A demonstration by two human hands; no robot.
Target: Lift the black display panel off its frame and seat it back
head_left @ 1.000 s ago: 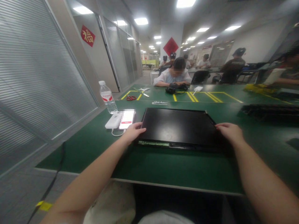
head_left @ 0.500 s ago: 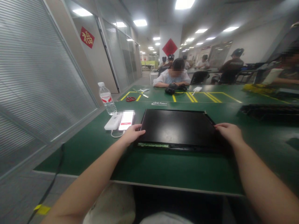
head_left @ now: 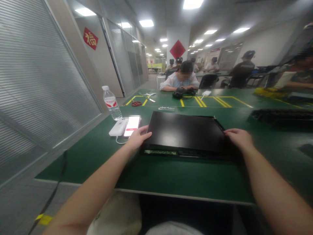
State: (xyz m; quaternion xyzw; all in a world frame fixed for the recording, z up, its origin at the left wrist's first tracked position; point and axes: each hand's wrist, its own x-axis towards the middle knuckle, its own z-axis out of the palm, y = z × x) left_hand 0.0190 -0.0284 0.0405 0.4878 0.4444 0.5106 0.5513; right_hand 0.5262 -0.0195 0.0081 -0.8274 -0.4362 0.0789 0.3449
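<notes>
A glossy black screen panel (head_left: 186, 130) is between my hands, its left side raised a little above a black frame (head_left: 195, 155). Along the frame's near edge shows a strip of green circuit board (head_left: 160, 152). My left hand (head_left: 140, 138) pinches the panel's left edge, thumb on top and fingers at the side. At the right edge, my right hand (head_left: 241, 138) is closed with thumb and fingertips on the panel's rim; whether it also grips the frame I cannot tell.
Left of the panel are a phone (head_left: 132, 125), a white power bank (head_left: 117, 128) with a cable, and a water bottle (head_left: 111, 103). Red-handled scissors (head_left: 136, 103) lie farther back. A dark part (head_left: 281, 119) lies at right. A person (head_left: 179, 80) sits across the green table (head_left: 93, 160).
The panel's left side has risen off the frame, opening a gap along the near edge. My left hand has come up slightly with it; my right hand has hardly moved.
</notes>
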